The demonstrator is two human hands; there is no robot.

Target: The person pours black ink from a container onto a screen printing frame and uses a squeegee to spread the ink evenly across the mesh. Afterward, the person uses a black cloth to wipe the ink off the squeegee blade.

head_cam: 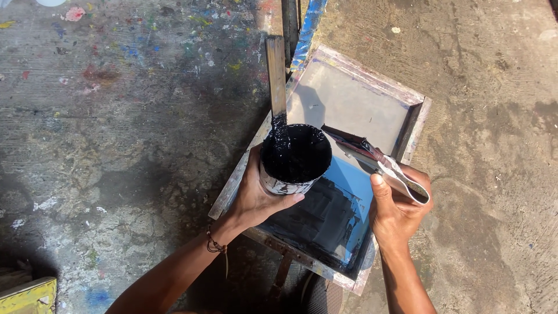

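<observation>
Cup of black ink is held at centre frame, clamped in the left hand over the screen frame lying on the paint-spattered floor. A stir stick stands in the ink. The right hand is closed on a squeegee, blade toward the cup. Judged step: ink transfer to the mesh; steady tilt needed.
</observation>
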